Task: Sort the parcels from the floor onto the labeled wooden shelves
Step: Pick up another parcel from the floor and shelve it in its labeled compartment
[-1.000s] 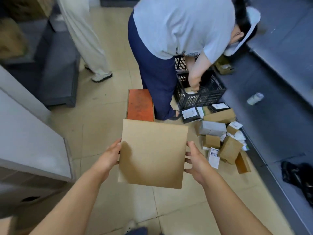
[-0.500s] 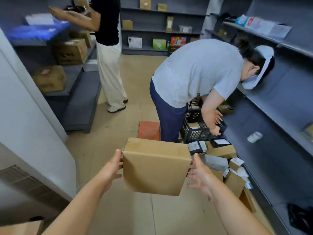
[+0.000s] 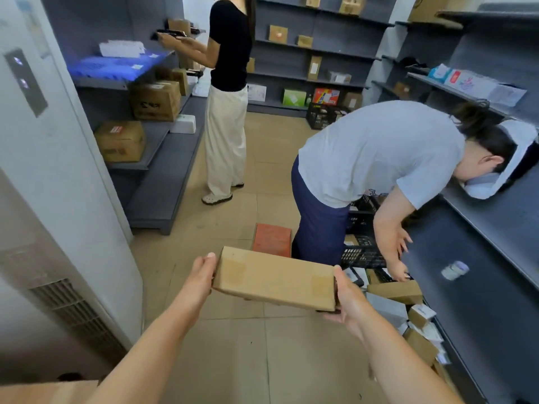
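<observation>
Head view: left hand [image 3: 201,275] and right hand [image 3: 347,298] clamp opposite ends of a cardboard box [image 3: 274,278], held above the floor [image 3: 233,345].

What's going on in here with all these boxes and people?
It is a storeroom where parcels are being sorted onto shelves. The camera wearer holds a flat cardboard box level in the air, left hand on one end and right hand on the other. Just ahead, a person in a grey shirt bends over a black crate and a pile of parcels on the floor. Farther back, a person in a black top stands at the left shelves.
</observation>
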`<state>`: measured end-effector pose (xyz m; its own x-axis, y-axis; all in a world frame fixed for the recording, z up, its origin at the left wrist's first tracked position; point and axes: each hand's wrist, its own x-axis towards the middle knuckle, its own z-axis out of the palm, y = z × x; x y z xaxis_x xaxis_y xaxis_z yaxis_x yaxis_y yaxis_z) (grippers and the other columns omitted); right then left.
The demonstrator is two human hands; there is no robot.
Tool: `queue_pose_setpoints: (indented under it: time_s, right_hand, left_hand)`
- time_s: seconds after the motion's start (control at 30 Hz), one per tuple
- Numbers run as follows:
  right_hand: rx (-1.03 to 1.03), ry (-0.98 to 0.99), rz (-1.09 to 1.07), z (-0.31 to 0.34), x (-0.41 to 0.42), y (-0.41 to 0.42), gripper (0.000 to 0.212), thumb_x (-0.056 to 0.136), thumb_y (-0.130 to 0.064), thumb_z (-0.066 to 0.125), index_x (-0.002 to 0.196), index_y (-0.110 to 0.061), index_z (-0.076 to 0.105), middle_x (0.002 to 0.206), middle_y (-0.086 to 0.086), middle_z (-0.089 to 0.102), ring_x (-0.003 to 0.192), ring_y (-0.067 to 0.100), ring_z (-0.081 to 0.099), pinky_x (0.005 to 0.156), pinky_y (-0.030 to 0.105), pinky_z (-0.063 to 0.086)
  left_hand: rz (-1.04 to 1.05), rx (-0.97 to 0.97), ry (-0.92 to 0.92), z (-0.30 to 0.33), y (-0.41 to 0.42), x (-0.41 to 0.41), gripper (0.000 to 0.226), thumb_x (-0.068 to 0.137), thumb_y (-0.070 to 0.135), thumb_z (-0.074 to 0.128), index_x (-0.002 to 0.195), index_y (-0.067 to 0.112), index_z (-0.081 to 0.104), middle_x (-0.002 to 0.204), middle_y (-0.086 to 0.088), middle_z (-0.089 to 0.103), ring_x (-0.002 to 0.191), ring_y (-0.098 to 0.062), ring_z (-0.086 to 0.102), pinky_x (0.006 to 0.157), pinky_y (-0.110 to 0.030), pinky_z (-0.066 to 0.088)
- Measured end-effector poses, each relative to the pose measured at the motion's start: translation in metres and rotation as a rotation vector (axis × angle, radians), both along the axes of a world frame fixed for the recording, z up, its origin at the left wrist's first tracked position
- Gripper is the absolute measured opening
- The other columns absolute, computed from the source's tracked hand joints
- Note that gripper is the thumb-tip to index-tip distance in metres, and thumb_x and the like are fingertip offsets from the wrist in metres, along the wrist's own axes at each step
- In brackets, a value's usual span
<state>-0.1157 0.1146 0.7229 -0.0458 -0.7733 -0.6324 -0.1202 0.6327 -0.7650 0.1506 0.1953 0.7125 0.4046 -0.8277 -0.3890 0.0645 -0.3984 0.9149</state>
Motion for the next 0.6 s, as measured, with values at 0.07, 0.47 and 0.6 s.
queue_pose_setpoints:
  time_s: [0.07,0.47,0.6]
  right_hand:
    - [-0.014,-0.034,0.007,0.005,0.012,-0.003,0.040,0.091,-0.049,0.044,0.115,-0.018,0.053,0.107,0.009,0.064,0.096,0.028,0.061,0.079,0.048,0.054]
    - [-0.206,-0.258,0.246,0.020,0.076,-0.009,0.027,0.083,-0.023,0.058,0.100,-0.003,0.065,0.092,0.010,0.069,0.085,0.024,0.065,0.070,0.041,0.052]
    - [-0.223,-0.261,0.161,0.017,0.100,-0.022,0.048,0.081,-0.030,0.068,0.117,-0.002,0.056,0.115,0.015,0.066,0.104,0.031,0.065,0.075,0.042,0.055]
  left_hand:
    - [-0.027,-0.026,-0.006,0.004,0.001,0.014,0.043,0.093,0.054,0.023,0.124,0.031,0.042,0.123,-0.001,0.053,0.116,-0.022,0.049,0.107,-0.046,0.036]
    - [0.013,-0.114,0.054,0.019,0.007,0.073,0.022,0.087,0.039,0.052,0.105,0.027,0.047,0.094,0.001,0.056,0.080,-0.015,0.050,0.070,-0.029,0.038]
    - [0.048,-0.166,0.085,0.023,0.009,0.088,0.032,0.092,0.014,0.048,0.122,0.023,0.042,0.099,0.009,0.055,0.084,-0.005,0.052,0.068,-0.020,0.039]
